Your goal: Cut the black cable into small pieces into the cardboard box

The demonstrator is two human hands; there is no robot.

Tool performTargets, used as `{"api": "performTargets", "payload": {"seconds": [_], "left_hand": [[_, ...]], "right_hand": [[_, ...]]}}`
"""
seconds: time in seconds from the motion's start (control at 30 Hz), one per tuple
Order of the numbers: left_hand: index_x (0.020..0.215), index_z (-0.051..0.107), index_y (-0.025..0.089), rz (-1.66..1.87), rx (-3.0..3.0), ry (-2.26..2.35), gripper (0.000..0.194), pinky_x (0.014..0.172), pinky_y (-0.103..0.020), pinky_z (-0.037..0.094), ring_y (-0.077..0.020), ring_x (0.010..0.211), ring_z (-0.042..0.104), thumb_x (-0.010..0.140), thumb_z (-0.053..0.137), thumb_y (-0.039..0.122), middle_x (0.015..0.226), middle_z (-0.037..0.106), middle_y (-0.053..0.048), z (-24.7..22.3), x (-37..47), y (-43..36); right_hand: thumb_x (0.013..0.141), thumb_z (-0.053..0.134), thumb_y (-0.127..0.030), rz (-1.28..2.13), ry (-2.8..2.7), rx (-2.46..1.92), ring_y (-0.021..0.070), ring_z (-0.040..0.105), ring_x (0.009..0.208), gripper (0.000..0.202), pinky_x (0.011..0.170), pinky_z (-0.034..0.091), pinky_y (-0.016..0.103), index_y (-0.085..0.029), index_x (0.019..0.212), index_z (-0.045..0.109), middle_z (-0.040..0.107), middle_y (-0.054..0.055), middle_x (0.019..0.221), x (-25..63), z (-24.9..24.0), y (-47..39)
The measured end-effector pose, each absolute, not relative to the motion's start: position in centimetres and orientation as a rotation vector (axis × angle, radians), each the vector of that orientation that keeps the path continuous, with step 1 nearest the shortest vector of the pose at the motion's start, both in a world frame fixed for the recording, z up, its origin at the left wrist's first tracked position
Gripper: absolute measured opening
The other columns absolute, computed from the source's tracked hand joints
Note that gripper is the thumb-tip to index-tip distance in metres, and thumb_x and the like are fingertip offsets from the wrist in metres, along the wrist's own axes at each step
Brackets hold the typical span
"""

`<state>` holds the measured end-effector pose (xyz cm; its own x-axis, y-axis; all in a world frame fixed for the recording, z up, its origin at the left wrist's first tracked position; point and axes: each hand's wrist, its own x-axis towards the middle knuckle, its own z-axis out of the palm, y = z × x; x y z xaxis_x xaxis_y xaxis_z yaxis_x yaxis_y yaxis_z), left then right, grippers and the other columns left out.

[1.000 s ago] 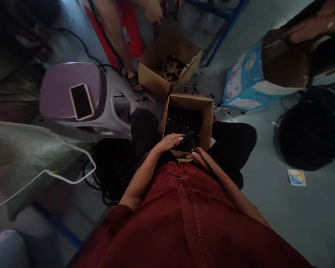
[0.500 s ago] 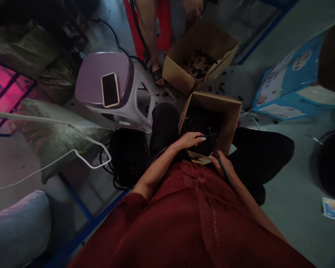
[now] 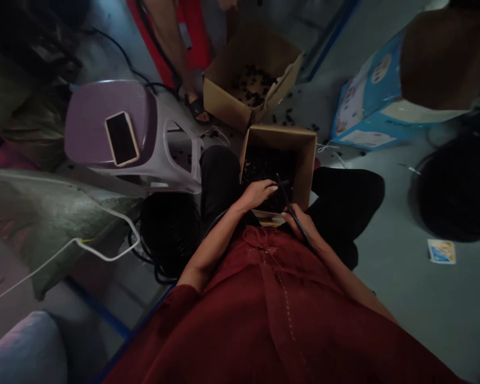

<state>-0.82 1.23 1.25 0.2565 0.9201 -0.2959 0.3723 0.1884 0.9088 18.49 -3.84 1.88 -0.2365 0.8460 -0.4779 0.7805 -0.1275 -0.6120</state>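
My left hand [image 3: 260, 193] is closed on the end of a thin black tube [image 3: 280, 184], held over an open cardboard box [image 3: 306, 170] between my knees. My right hand [image 3: 301, 218] is closed round a long dark tool that looks like scissors [image 3: 284, 192]. Its pointed end crosses close to the tube's end; in the dim light I cannot tell whether they touch. Small black pieces [image 3: 260, 162] lie in the box. A coil of black tubing [image 3: 168, 234] stands on the floor left of my leg, and a strand runs along my left forearm.
A second cardboard box [image 3: 224, 101] with black bits stands beyond, near a person's sandalled foot [image 3: 200, 109]. On the left, a purple-topped stool [image 3: 92, 122] bears a phone [image 3: 122, 138]. A blue carton [image 3: 368, 114] and a dark round bundle [image 3: 452, 176] stand on the right.
The whole view has shifted, so surroundings appear further left. My hands stay over the box, still holding the tube and the scissors, with only slight movement.
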Motion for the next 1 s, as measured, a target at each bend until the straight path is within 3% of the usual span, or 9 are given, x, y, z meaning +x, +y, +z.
{"api": "performTargets", "payload": {"seconds": [0.17, 0.5, 0.67, 1.0], "left_hand": [[0.106, 0.064, 0.012, 0.619, 1.357, 1.321, 0.035, 0.062, -0.021, 0.040, -0.0101, 0.063, 0.051, 0.084, 0.046, 0.033, 0.078, 0.063, -0.003, 1.37, -0.99, 1.26], [0.100, 0.067, 0.012, 0.584, 1.470, 1.286, 0.032, 0.072, -0.022, 0.042, -0.0140, 0.080, 0.057, 0.083, 0.048, 0.031, 0.089, 0.067, -0.005, 1.64, -1.17, 0.98], [0.107, 0.062, 0.012, 0.549, 1.382, 1.333, 0.037, 0.063, -0.021, 0.041, -0.0098, 0.064, 0.052, 0.083, 0.045, 0.035, 0.078, 0.064, -0.002, 1.44, -0.93, 0.70], [0.095, 0.059, 0.010, 0.529, 1.252, 1.220, 0.036, 0.052, -0.019, 0.035, -0.0056, 0.052, 0.041, 0.083, 0.042, 0.040, 0.069, 0.055, 0.000, 0.80, -0.68, 0.79]], "right_hand": [[0.081, 0.045, -0.045, 1.383, -2.015, -1.845, 0.0198, 0.058, 0.069, 0.031, 0.064, 0.044, 0.030, -0.022, 0.102, 0.051, 0.062, 0.004, 0.078, 18.63, 2.17, -3.71], [0.083, 0.045, -0.048, 1.510, -2.001, -1.731, 0.0233, 0.059, 0.092, 0.045, 0.078, 0.045, 0.033, -0.017, 0.116, 0.045, 0.061, 0.012, 0.108, 18.99, 1.60, -3.36], [0.086, 0.040, -0.048, 1.462, -2.050, -1.765, 0.0207, 0.060, 0.083, 0.040, 0.073, 0.044, 0.030, -0.018, 0.110, 0.049, 0.063, 0.009, 0.097, 18.67, 2.27, -3.22], [0.086, 0.040, -0.046, 1.346, -2.110, -1.793, 0.0181, 0.059, 0.075, 0.037, 0.066, 0.042, 0.026, -0.018, 0.108, 0.049, 0.062, 0.006, 0.085, 18.75, 2.04, -3.47]]}}
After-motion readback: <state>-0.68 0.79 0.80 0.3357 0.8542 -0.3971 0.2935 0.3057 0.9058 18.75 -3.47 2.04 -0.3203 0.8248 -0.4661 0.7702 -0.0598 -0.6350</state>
